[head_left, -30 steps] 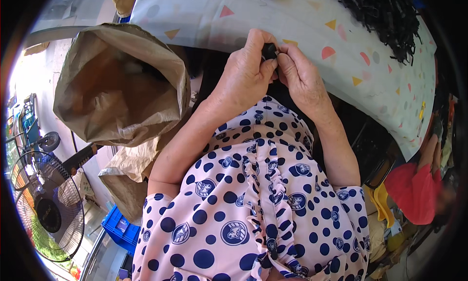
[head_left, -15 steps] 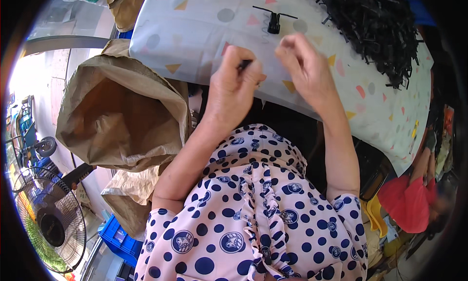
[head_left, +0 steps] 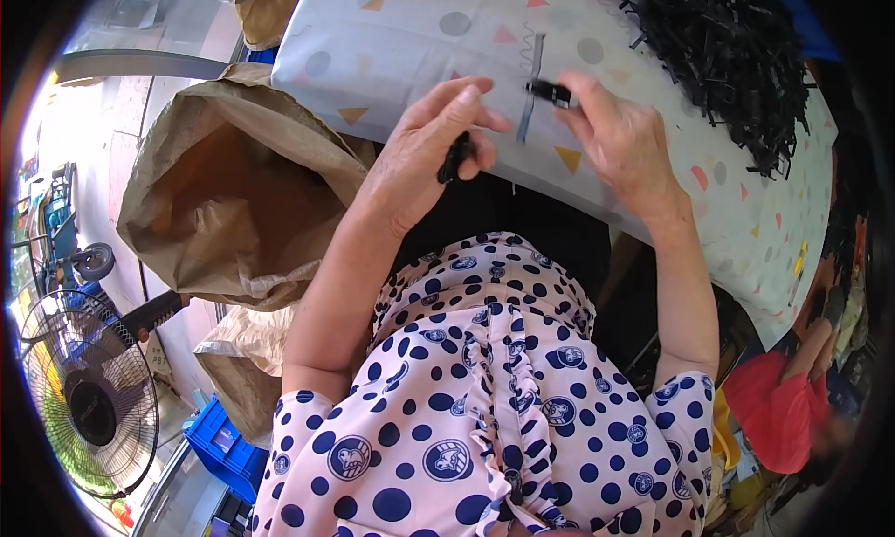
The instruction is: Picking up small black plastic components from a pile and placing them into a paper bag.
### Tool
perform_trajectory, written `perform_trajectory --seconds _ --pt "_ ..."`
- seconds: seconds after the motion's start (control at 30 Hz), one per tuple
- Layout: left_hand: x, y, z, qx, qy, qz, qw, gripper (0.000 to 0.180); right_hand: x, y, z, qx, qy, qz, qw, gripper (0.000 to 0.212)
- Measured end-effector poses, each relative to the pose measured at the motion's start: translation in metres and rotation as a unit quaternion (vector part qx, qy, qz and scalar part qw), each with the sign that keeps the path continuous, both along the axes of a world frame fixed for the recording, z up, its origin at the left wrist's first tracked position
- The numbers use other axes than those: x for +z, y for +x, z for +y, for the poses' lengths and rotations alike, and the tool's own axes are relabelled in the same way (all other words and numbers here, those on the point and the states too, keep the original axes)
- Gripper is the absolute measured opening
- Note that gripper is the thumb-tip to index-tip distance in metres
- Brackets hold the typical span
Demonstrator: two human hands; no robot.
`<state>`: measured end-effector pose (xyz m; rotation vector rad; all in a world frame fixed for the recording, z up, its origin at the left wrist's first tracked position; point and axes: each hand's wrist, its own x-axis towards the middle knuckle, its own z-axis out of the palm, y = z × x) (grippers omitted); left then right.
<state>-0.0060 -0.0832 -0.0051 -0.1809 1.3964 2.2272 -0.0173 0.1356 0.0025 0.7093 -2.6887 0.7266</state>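
My right hand point(head_left: 623, 144) is over the table, thumb and fingertips closed on the near end of a small black plastic piece point(head_left: 550, 92). Thin strips stick out from its far end, blurred by motion. My left hand point(head_left: 419, 141) is at the table's near edge, its lower fingers curled round a small black part point(head_left: 454, 159). The thumb and index finger of that hand stretch toward the piece in the right hand, apart from it. What exactly the left-hand part is cannot be made out.
A patterned cover point(head_left: 410, 66) lies over the table, with a heap of black plastic pieces point(head_left: 718, 61) at its far right. Left of me gapes a brown paper sack point(head_left: 233, 201). A fan point(head_left: 89, 402) and blue crate point(head_left: 224, 448) stand lower left. A person in red point(head_left: 778, 411) is at right.
The right hand has taken hold of the black piece that lay on the cover and brought it nearer. My left hand has loosened its upper fingers, keeping the black part in the lower ones.
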Motion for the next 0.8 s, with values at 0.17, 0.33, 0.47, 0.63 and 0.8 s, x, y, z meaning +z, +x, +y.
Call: perform_trajectory --seconds 0.17,0.33,0.47,0.63,0.8 --pt "-0.003 0.001 0.009 -0.185 0.106 -0.012 0.977 0.054 0.006 0.024 0.015 0.147 0.087 0.087 0.981 0.043" --pt "-0.009 0.016 0.016 -0.267 0.231 -0.066 0.933 0.054 0.018 0.036 0.018 0.199 0.053 0.108 0.973 0.046" --pt "0.000 0.026 0.025 -0.209 0.220 -0.089 0.949 0.044 0.004 0.040 0.022 0.171 -0.051 0.085 0.980 0.045" --pt "0.021 0.027 0.033 -0.129 0.003 0.034 0.991 0.039 0.004 0.065 0.008 0.004 -0.279 -0.211 0.937 0.027" --pt "0.019 0.027 0.035 -0.118 -0.117 0.169 0.971 0.031 0.011 0.069 -0.012 -0.027 -0.395 -0.370 0.840 0.021"
